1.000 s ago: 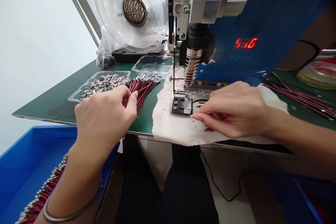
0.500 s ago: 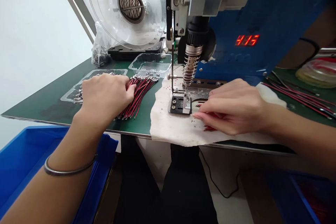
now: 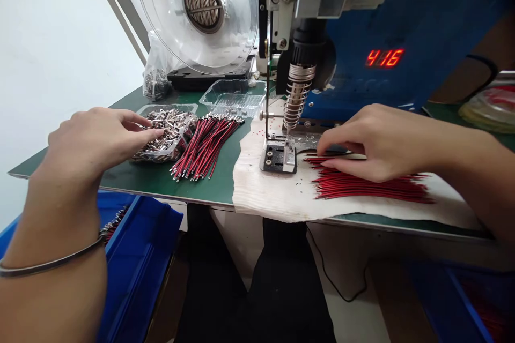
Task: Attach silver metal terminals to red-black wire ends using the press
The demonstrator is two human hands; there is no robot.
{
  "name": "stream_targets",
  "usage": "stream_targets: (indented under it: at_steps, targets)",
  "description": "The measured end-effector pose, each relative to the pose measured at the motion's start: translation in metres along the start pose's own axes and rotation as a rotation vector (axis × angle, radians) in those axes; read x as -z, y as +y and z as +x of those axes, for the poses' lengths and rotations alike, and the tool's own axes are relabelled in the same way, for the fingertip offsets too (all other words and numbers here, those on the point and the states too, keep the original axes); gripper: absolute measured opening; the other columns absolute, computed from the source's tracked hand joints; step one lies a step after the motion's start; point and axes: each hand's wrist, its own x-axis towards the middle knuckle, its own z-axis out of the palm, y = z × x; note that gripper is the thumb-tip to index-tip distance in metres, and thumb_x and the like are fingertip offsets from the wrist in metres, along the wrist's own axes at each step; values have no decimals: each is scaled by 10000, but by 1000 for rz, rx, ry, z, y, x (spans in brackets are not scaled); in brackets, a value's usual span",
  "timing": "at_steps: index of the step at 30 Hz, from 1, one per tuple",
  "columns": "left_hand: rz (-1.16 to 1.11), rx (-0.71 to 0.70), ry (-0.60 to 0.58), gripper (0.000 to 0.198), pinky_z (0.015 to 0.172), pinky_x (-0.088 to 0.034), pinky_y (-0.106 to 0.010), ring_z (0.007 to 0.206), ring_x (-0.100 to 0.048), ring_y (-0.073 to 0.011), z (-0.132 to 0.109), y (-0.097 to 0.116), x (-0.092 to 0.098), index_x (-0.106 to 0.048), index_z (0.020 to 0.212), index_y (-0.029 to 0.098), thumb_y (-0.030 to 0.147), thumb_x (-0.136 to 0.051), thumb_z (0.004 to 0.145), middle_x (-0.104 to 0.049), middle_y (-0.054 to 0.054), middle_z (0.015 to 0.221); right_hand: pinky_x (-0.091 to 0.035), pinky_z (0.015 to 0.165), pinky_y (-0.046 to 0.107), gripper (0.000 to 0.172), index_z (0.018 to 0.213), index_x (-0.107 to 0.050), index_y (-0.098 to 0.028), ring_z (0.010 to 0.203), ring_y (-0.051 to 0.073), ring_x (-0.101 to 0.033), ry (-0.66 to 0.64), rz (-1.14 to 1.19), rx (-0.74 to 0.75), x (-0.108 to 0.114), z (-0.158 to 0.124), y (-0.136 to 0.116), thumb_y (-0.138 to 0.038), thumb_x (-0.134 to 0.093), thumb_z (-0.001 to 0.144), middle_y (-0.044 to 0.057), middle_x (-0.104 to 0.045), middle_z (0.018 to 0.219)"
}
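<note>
While my right hand (image 3: 370, 142) lay on the red wire bundle (image 3: 374, 186) right of the soldering fixture (image 3: 277, 159), ends seemingly kept close for reach, I could not tell whether its narrowed fingers pinched one. Left of the fixture, my left hand (image 3: 96, 136) held loose, empty fingers over the metal terminals (image 3: 167, 129); above it, a display (image 3: 384, 58) read 416.

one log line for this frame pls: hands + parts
left hand: fingers out at terminal tray | right hand: fingertips on red wires on cloth | fixture: under solder head | red-black bundle: beside tray
</note>
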Motion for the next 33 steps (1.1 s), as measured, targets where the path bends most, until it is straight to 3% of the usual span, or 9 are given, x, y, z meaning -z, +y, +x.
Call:
stream_targets:
  at_steps: [3,6,11,15,19,24,27,29,33]
  targets:
    - [170,41,9,494,1106,-513,-716,1150,-651,-442,-4,4,-2,-849,1104,231,660,-693,914,-805,-149,1189,-331,540,323,160,974,-854,-234,487,146,-534,-26,-1,-62,-5,2,0,-302,-712,1003,0,-714,626]
    - [169,31,25,399,1072,-544,-628,1082,-654,-373,-5,5,-4,-857,1065,260,603,-721,915,-819,-101,1160,-334,551,323,184,1012,-871,-237,505,160,-566,-54,-21,-114,-9,4,0,-328,-711,1001,15,-742,660]
    - [178,11,17,518,1090,-549,-662,1129,-648,-396,-8,9,-5,-854,1135,251,692,-648,960,-822,-113,1217,-323,553,326,216,1027,-879,-231,465,145,-510,-84,38,-148,-10,6,-4,-352,-701,1010,-7,-684,612]
    - [200,69,11,535,1114,-535,-699,1181,-666,-436,-10,15,-4,-871,1199,206,619,-623,966,-795,-165,1238,-327,562,326,213,1000,-874,-222,470,137,-507,-87,72,-162,-11,7,-6,-323,-687,1004,-8,-696,620]
    - [160,24,71,446,1070,-553,-612,1048,-641,-390,-7,6,-6,-874,1138,200,516,-651,914,-752,-133,953,-350,563,325,178,962,-872,-234,486,145,-557,-54,85,-118,-12,6,-3,-281,-704,997,7,-763,684]
    - [28,-19,271,326,1020,-520,-473,771,-545,-255,-10,1,-9,-873,1032,216,443,-703,872,-473,-6,581,-347,533,319,159,945,-865,-230,477,142,-560,-33,77,-89,-12,7,-2,-267,-719,996,2,-760,671]
    - [-207,-52,335,275,773,-474,-376,625,-461,-163,-32,17,-15,-889,976,163,356,-759,830,-504,30,551,-332,526,324,148,920,-852,-229,459,136,-525,-23,86,-85,-13,8,-3,-243,-717,980,-6,-736,647]
    - [-477,-112,307,180,608,-343,-328,576,-432,-131,-55,34,-24,-872,894,183,322,-799,806,-573,36,562,-324,534,330,146,907,-840,-230,455,134,-508,-21,81,-80,-14,8,-4,-222,-709,971,-11,-717,635]
    - [-803,-229,192,76,546,-251,-335,515,-363,-97,-96,65,-51,-823,714,240,262,-825,787,-511,54,512,-327,539,332,142,923,-840,-225,459,133,-498,-27,64,-85,-14,9,-4,-230,-704,966,-16,-699,624]
